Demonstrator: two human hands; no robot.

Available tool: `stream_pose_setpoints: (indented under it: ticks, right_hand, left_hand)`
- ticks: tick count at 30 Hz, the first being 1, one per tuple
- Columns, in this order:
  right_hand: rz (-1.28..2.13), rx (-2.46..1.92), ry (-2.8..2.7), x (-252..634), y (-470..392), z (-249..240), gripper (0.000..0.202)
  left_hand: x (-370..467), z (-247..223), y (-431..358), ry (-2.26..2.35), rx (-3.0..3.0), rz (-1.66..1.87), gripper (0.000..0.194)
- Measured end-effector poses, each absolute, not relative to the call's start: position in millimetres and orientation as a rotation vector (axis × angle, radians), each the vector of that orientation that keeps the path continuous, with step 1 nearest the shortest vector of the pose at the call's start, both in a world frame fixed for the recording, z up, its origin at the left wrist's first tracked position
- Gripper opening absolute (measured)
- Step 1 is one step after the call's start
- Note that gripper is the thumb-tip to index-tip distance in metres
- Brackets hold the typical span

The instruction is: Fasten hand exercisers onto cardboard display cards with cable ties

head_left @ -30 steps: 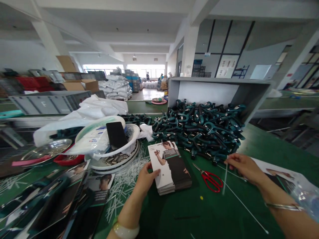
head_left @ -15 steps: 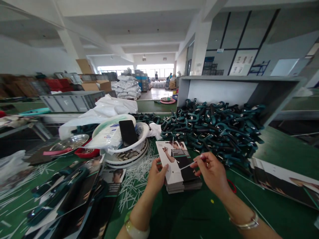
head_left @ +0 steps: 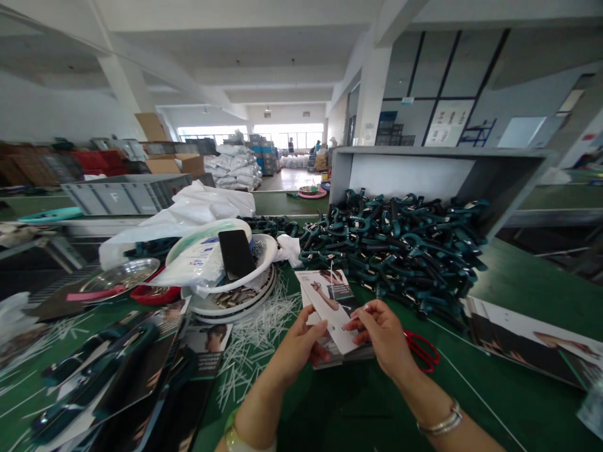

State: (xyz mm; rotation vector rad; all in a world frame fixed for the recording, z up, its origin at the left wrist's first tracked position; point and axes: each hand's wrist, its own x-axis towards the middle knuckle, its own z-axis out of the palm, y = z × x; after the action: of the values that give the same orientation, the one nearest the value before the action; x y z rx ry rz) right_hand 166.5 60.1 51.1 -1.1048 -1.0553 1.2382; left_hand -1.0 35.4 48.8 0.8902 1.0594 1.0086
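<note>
My left hand (head_left: pixel 299 342) pinches the lower left edge of a printed card (head_left: pixel 325 304), which lies tilted over a stack of cards (head_left: pixel 330 362). At the card's lower right, the fingers of my right hand (head_left: pixel 377 329) are closed at its edge, close to the small holes. A thin white tie (head_left: pixel 331 276) stands up at the card's top. In the earlier view a white tie was in my right fingers; now my fingertips mostly hide it. Red-handled scissors (head_left: pixel 421 350) lie beside my right hand.
Dark green tools (head_left: pixel 400 245) spill from a tipped grey crate (head_left: pixel 504 188). Loose white ties (head_left: pixel 249 339) lie left of the stack. A phone (head_left: pixel 236 254) rests on white bowls (head_left: pixel 271 254). Carded tools (head_left: pixel 113 370) lie at left, more cards (head_left: pixel 532 339) at right.
The top card has turned and slid over the stack. My right hand has moved left and down to the card's edge, and more of the red scissors shows.
</note>
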Motion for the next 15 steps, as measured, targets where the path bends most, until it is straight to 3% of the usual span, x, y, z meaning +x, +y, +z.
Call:
stream_pose_setpoints:
  ticks: [5,8,10,15]
  right_hand:
    - [1.271,-1.108,-1.093,167,57,48,0.035]
    - [1.151,-1.217,-1.322,179,52,48,0.025]
    - [0.875,-1.288,-1.597,189,47,50,0.022]
    - [0.013,-1.061,-2.33,193,29,56,0.035]
  left_hand:
    - [-5,44,35,0.999,0.96,0.945,0.078]
    - [-8,42,38,1.017,0.973,0.977,0.068]
    - [-11,42,40,1.018,0.993,0.971,0.056]
    - [-12,49,42,1.006,1.044,0.934,0.042]
